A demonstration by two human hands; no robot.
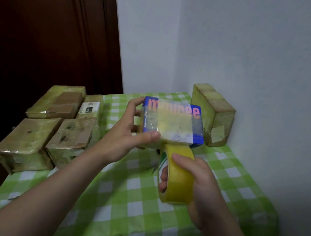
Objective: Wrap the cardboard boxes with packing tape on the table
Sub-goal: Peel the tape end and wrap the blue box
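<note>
A blue box (172, 121) with pink lettering, partly covered in clear tape, is held above the table. My left hand (127, 131) grips its left end, thumb on the near edge and fingers behind. Just below the box, my right hand (195, 181) grips a yellow roll of packing tape (178, 176), fingers through its core. A strip of tape runs from the roll up to the box's underside.
Several tape-wrapped cardboard boxes (28, 141) lie at the table's left side. Another wrapped box (212, 111) leans against the wall at the back right. The table has a green-and-white checked cloth (134, 207). A dark wooden door (42, 25) stands at the left.
</note>
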